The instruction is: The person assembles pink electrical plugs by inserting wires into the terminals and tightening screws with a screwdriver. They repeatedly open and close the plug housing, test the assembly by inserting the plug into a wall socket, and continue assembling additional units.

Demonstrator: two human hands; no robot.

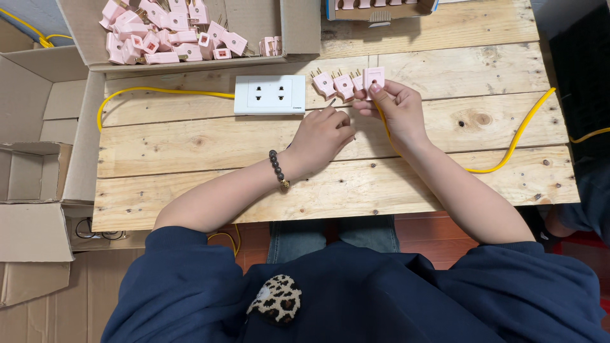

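On the table: a wooden table (254,152) of planks holds all the small parts.
Pink plug: the right hand (397,111) pinches one pink plug (374,79) between thumb and fingers, just above the hand.
Yellow wire: a yellow wire (508,143) runs from under that plug, through the right hand, and off to the right.
Left hand: the left hand (324,133) is curled shut on a thin dark tool (332,103); its tip points up and right, toward the plug.
Which is nearer: the plug lies up and to the right of the tool tip, near but not touching.
Other plugs: two more pink plugs (333,84) lie just left of the held one.
White socket: a white socket plate (269,94) sits to the left, with its own yellow wire.
Box: a cardboard box (298,28) at the top holds many pink plugs.
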